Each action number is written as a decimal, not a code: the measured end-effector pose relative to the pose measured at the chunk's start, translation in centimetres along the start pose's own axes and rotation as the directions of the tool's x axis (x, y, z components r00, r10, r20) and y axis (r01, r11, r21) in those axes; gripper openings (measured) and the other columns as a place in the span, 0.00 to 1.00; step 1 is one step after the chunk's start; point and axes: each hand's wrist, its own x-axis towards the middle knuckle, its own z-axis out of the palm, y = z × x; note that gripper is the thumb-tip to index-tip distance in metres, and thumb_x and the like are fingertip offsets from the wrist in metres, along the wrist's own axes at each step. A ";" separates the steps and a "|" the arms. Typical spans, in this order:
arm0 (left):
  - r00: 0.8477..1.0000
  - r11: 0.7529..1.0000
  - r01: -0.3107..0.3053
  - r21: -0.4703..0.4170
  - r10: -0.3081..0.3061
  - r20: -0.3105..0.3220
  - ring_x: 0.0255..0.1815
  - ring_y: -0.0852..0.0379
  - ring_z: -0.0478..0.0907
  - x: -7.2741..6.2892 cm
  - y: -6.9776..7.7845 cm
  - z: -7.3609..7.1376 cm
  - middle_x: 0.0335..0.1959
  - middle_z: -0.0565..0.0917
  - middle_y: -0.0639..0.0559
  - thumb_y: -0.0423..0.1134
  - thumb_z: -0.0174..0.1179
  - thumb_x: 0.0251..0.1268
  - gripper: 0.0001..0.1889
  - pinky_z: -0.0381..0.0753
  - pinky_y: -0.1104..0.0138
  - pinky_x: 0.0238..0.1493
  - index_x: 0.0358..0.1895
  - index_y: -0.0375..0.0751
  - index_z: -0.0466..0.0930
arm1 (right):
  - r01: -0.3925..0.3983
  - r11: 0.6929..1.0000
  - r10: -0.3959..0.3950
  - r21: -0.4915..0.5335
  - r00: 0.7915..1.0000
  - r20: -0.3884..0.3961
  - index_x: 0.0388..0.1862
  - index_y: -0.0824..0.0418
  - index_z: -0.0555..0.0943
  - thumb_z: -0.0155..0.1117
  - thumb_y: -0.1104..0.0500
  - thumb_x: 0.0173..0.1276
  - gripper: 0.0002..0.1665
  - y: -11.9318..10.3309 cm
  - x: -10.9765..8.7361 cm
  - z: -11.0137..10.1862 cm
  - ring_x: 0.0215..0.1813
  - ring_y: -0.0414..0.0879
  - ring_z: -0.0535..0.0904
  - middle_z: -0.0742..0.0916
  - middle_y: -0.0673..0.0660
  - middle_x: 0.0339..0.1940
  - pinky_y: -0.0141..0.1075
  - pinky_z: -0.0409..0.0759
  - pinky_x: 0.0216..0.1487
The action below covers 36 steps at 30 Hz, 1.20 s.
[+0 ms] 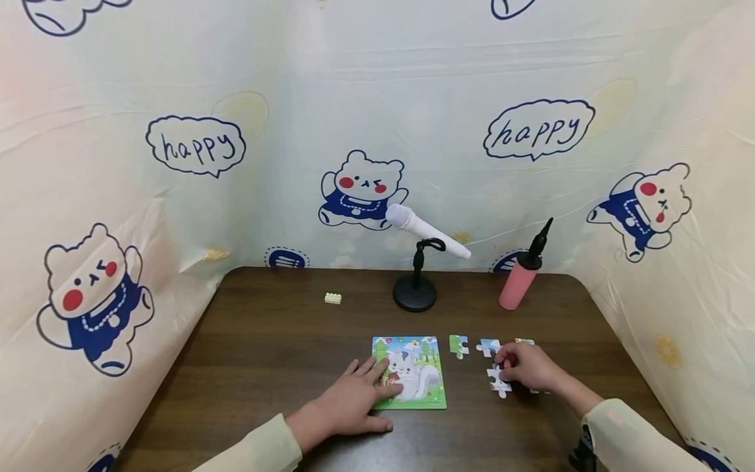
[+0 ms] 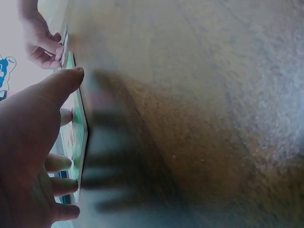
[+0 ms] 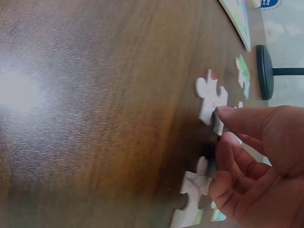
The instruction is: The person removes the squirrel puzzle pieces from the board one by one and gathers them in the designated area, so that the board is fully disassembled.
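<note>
Puzzle pieces lie loose on the dark wooden table in the head view, to the right of the board, which shows a white squirrel. A mostly green one is just beside the board; a bluish one and a mostly white one come next, and others are partly hidden by the right hand. That hand is narrow, its fingers curled and its thumb and fingertips brought together. The left hand is spread wide, with its fingers on the left part of the board. Behind them, along the far side, are a pale brick, a white mic slanting at the top of its black stand, and a pink pump with its black nozzle up. A printed cloth with bears and the word "happy" hangs around the table.

In the left wrist view the left thumb and fingers are spread apart, and the board appears nearly edge-on at the fingertips. The right hand is farther off.

In the right wrist view the right thumb and forefinger pinch a piece, largely covered by the hand. Other pieces lie near the fingers on both sides; the board's corner and the stand's base stand beyond.
</note>
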 end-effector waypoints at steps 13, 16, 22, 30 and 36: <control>0.991 0.995 0.068 0.076 -0.058 -0.124 0.78 0.38 0.65 0.4 -0.7 -2.0 0.79 0.66 0.44 0.68 0.55 0.70 0.35 0.65 0.37 0.71 0.76 0.59 0.71 | 0.084 0.996 -0.084 0.019 0.996 0.010 0.49 0.64 0.85 0.73 0.61 0.66 0.14 -5.2 3.6 -0.4 0.36 0.44 0.78 0.84 0.51 0.34 0.35 0.78 0.36; 0.981 0.991 0.127 0.052 -0.118 -0.155 0.78 0.36 0.64 0.7 -1.9 -2.1 0.79 0.65 0.42 0.69 0.56 0.69 0.38 0.64 0.37 0.72 0.77 0.55 0.70 | 0.113 0.993 -0.114 0.037 0.993 0.043 0.50 0.63 0.85 0.73 0.61 0.67 0.14 -6.9 4.8 0.7 0.38 0.46 0.78 0.84 0.51 0.35 0.36 0.79 0.38; 0.957 0.969 0.247 0.029 -0.239 -0.167 0.81 0.36 0.57 1.0 -4.0 -0.8 0.82 0.61 0.44 0.80 0.51 0.62 0.49 0.58 0.36 0.75 0.79 0.53 0.65 | 0.192 0.981 -0.193 0.019 0.979 0.072 0.50 0.61 0.85 0.73 0.61 0.67 0.13 -10.5 6.6 3.9 0.39 0.44 0.78 0.84 0.50 0.37 0.36 0.78 0.41; 0.950 0.964 0.263 -0.026 -0.264 -0.167 0.82 0.38 0.55 1.2 -4.4 0.0 0.83 0.59 0.48 0.82 0.50 0.60 0.53 0.56 0.37 0.76 0.81 0.50 0.61 | 0.246 0.969 -0.245 0.014 0.961 0.128 0.51 0.60 0.86 0.74 0.61 0.66 0.15 -13.4 7.8 7.7 0.41 0.43 0.80 0.87 0.56 0.44 0.36 0.80 0.43; 0.955 0.970 0.243 -0.001 -0.240 -0.175 0.81 0.37 0.57 1.4 -4.3 0.0 0.81 0.62 0.45 0.80 0.52 0.60 0.53 0.58 0.37 0.75 0.80 0.46 0.63 | 0.287 0.958 -0.282 -0.019 0.951 0.127 0.52 0.61 0.86 0.77 0.57 0.64 0.18 -14.5 8.2 8.8 0.39 0.44 0.81 0.88 0.55 0.44 0.34 0.78 0.41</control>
